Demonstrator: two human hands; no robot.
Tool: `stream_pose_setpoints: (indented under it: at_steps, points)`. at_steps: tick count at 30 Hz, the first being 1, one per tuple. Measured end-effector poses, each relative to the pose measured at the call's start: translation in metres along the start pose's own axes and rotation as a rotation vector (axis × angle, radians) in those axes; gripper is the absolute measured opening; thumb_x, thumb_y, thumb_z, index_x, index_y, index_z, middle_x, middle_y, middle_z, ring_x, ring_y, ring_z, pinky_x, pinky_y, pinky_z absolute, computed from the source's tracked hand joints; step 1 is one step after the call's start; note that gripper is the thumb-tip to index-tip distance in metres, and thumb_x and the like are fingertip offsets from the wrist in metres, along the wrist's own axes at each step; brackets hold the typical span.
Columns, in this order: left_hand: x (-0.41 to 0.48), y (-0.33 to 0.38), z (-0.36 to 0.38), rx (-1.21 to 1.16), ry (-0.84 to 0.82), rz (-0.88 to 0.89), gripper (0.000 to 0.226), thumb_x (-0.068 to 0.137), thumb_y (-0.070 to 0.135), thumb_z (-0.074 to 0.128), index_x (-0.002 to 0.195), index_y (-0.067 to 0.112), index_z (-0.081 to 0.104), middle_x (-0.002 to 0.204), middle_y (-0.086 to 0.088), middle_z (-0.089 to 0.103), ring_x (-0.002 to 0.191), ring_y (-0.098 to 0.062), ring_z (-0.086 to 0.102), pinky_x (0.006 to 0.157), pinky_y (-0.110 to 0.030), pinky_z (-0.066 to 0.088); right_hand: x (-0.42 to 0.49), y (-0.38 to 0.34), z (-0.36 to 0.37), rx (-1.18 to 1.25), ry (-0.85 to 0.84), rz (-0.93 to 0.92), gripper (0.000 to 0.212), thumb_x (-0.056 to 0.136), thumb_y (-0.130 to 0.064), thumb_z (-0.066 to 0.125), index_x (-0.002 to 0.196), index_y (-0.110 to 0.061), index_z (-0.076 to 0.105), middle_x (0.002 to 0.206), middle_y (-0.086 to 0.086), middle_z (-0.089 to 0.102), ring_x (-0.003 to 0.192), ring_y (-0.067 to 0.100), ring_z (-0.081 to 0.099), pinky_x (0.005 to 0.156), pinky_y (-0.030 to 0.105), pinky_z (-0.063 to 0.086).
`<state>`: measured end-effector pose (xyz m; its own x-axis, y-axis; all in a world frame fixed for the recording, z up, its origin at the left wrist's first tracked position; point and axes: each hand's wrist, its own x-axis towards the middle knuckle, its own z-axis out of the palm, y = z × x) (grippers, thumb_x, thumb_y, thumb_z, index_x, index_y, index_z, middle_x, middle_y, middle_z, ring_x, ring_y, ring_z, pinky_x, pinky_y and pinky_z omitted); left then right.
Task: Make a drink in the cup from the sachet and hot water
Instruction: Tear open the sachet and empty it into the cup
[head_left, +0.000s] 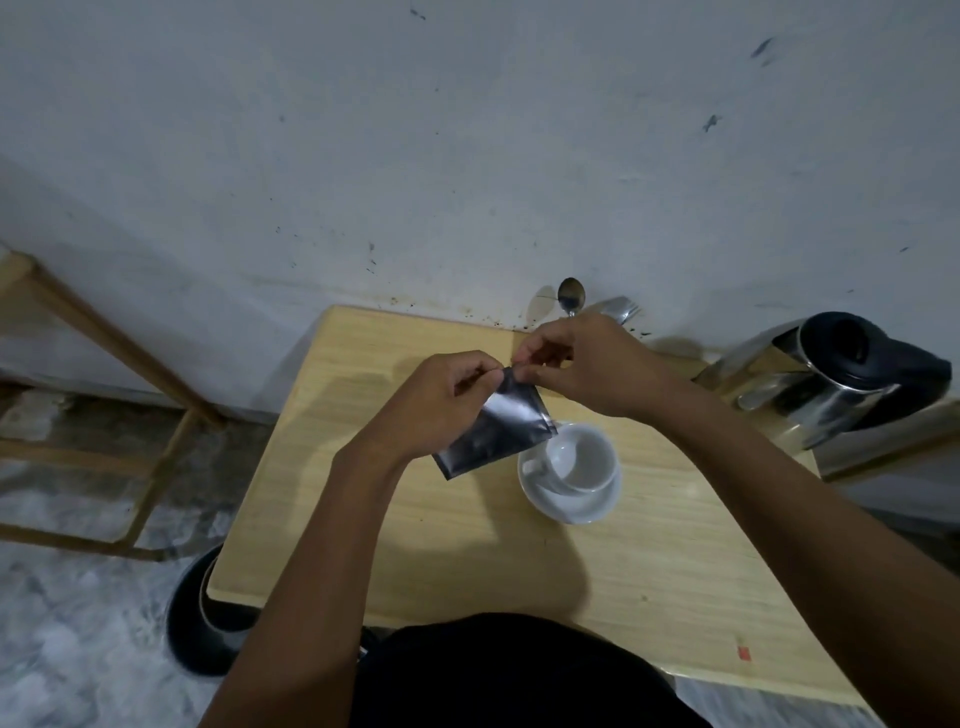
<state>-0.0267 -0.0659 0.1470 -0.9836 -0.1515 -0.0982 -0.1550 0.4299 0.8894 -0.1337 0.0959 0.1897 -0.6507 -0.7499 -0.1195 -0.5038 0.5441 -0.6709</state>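
You are at the opening step: the sachet (493, 428) is sealed as far as I can tell, and nothing has gone into the cup (579, 457) yet.

Nearest you, the bench (597, 597) lies bare. Further on, the cup stands on its saucer (571, 506), right of centre, apparently empty. The sachet hangs in the air just left of the cup, its lower corner overlapping the rim in this view.

Your left hand (441, 400) pinches the top edge with thumb and fingertips closed tight; your right hand (587, 364) pinches the same edge just beside it. Next, pull the two grips apart to tear, then tip over the cup.

Far right sits the kettle (841, 374); a spoon (571, 296) stands against the wall.
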Motion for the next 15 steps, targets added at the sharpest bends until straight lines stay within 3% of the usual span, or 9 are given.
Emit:
stream_pose_setpoints:
  at_steps: [2, 5, 10, 15]
  points:
    - [-0.001, 0.002, 0.0, -0.001, 0.007, -0.007, 0.019, 0.096, 0.022, 0.05, 0.093, 0.022, 0.069, 0.089, 0.001, 0.07, 0.083, -0.015, 0.062, 0.074, -0.027, 0.047, 0.001, -0.002, 0.001, -0.008, 0.011, 0.011, 0.01, 0.083, -0.026, 0.075, 0.092, -0.025, 0.074, 0.085, -0.007, 0.074, 0.083, 0.006, 0.068, 0.082, 0.03, 0.055]
    - [-0.003, 0.004, 0.001, 0.014, 0.026, -0.003, 0.019, 0.096, 0.022, 0.05, 0.091, 0.022, 0.068, 0.089, 0.002, 0.071, 0.089, -0.019, 0.064, 0.079, -0.031, 0.05, 0.001, -0.006, 0.002, -0.032, 0.016, -0.003, 0.005, 0.083, -0.024, 0.075, 0.088, -0.024, 0.075, 0.08, -0.01, 0.072, 0.076, 0.0, 0.063, 0.071, 0.019, 0.048]
    - [-0.004, 0.009, 0.002, 0.012, 0.073, 0.036, 0.02, 0.095, 0.02, 0.05, 0.085, 0.02, 0.066, 0.08, -0.006, 0.068, 0.067, -0.008, 0.052, 0.065, -0.023, 0.042, 0.002, -0.009, 0.002, -0.054, 0.022, -0.033, 0.002, 0.083, -0.023, 0.075, 0.084, -0.021, 0.075, 0.074, -0.012, 0.07, 0.075, 0.006, 0.066, 0.068, 0.02, 0.05]
    - [-0.004, 0.012, 0.002, -0.093, 0.111, 0.017, 0.02, 0.093, 0.017, 0.052, 0.08, 0.014, 0.066, 0.068, -0.014, 0.062, 0.061, -0.011, 0.051, 0.059, -0.022, 0.044, -0.004, -0.008, 0.008, -0.034, 0.106, -0.125, 0.004, 0.085, -0.016, 0.073, 0.086, -0.013, 0.076, 0.068, -0.016, 0.064, 0.068, -0.004, 0.06, 0.064, 0.007, 0.043]
